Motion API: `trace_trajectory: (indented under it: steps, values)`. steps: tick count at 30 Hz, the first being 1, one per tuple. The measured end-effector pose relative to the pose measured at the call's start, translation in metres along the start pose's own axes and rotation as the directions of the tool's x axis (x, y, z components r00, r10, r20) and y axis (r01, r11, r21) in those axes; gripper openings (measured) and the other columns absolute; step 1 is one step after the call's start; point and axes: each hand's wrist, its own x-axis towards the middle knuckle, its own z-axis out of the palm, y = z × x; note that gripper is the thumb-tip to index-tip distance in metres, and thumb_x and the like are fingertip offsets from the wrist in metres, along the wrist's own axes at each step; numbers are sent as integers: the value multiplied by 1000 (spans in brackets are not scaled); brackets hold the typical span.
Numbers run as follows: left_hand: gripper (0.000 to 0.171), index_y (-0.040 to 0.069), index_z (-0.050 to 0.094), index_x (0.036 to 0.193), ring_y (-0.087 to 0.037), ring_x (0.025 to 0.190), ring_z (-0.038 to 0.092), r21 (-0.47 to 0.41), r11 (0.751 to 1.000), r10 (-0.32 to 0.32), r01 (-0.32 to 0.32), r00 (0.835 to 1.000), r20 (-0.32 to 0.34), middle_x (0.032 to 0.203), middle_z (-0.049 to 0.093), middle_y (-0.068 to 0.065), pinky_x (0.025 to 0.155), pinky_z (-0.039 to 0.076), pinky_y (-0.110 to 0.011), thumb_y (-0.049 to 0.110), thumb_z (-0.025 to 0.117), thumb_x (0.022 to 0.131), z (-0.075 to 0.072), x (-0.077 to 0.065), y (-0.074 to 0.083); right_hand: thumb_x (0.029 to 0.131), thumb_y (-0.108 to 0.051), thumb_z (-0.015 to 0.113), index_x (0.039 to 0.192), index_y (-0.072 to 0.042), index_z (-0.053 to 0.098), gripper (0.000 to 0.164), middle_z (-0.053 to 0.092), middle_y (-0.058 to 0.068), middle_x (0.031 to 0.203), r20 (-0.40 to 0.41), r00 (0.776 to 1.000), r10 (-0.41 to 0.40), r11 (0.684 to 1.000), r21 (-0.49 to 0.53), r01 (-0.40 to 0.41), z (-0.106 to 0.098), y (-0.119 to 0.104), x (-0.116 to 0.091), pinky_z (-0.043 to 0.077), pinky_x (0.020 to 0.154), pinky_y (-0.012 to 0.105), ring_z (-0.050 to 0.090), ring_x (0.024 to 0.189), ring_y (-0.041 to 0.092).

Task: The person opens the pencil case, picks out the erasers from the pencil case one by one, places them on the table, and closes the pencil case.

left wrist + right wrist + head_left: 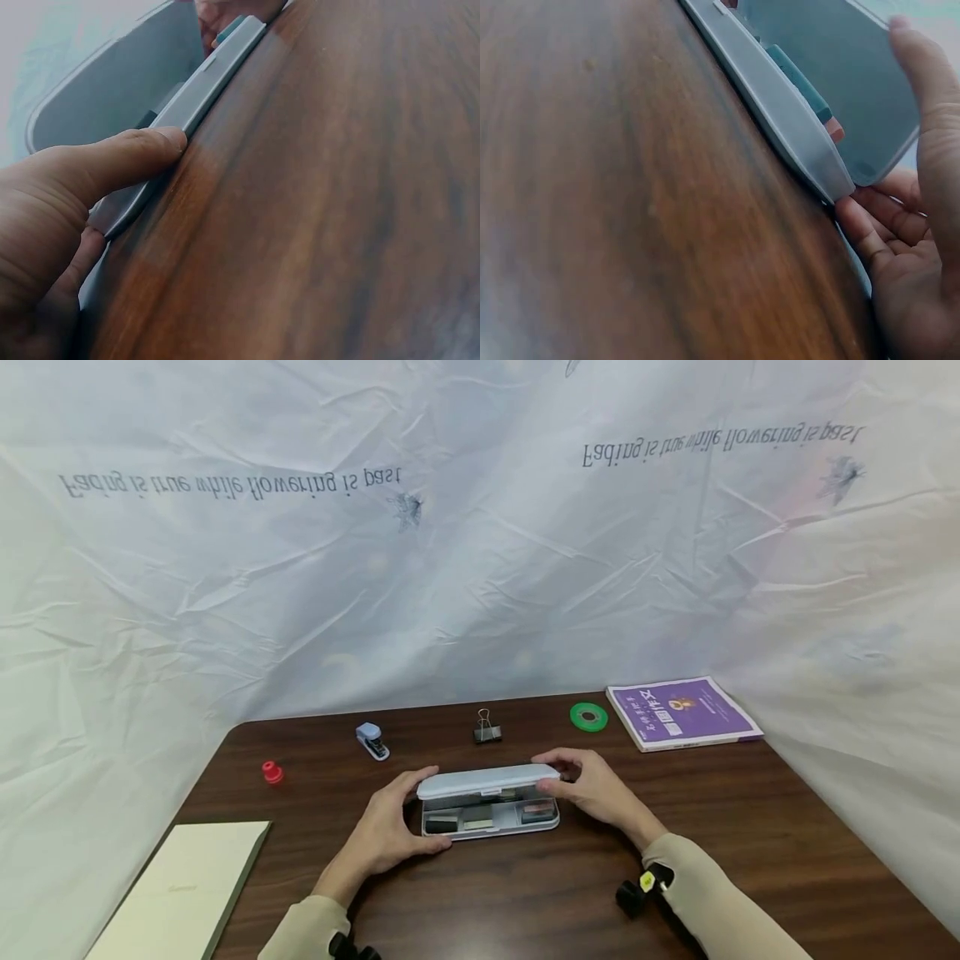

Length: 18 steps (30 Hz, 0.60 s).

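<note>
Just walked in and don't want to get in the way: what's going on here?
Someone seated or standing at the table has both hands on a pale pencil case. The left hand grips its left end, while the right hand is at the other end, thumb on the lid. The lid is partly raised, with small items visible inside. Behind the case lie a stapler, a binder clip and a green disc.

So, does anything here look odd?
Yes: the dark printed lettering on the creased, pale backdrop sheet appears upside down. On the brown wood-grain table, I see no spills or damage; the pale grey rectangular case is simply partly open.
</note>
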Motion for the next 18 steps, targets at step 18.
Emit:
trace_trajectory:
  steps: [18]
  values:
    - [135,10,38,174,-26,134,70,-100,995,-26,22,999,-40,149,68,-8,117,59,-42,37,112,64,0,-1,-2,119,-41,56,115,5,82,52,80,15,102,-165,970,181,976,154,-156,9,-2,16,68,76,28,74,90,23]
